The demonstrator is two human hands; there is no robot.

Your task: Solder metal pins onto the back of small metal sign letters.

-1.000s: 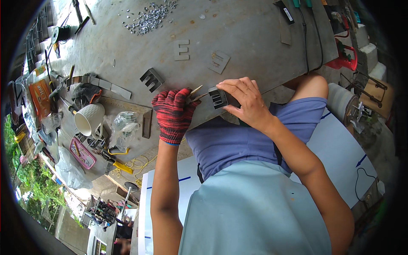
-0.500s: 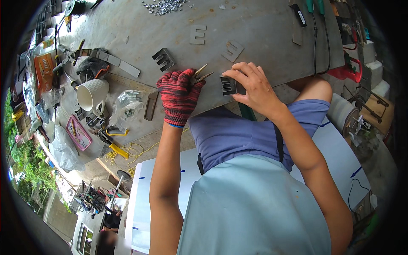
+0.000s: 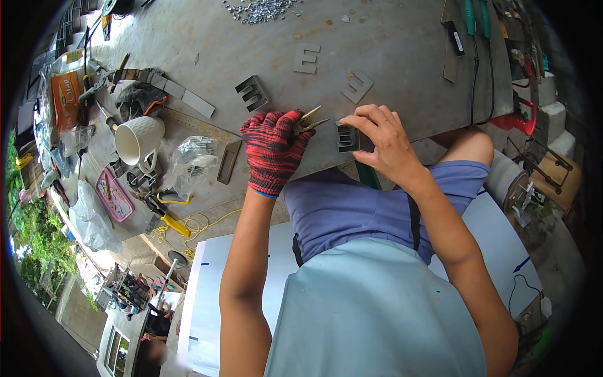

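My left hand, in a red and black knit glove, is closed around a pair of pliers. Their slim pointed jaws stick out apart toward the right; the handles are hidden in the glove. My bare right hand pinches a small E-shaped metal box letter between thumb and fingers at the table's near edge. The plier tips are a short way left of it, not touching. Beyond the glove sits a similar box letter. Two flat E-shaped metal plates lie farther back, one of them tilted.
A metal worktable spans the far side. Small metal bits are heaped at the back. On the left stand a white mug, a plastic bag of metal pieces, a pink tray and yellow-handled tools. Green-handled corded tools lie at right.
The whole view has shifted a little, so the table's things sit slightly farther right and lower. Both hands keep their holds, with little visible change between them.
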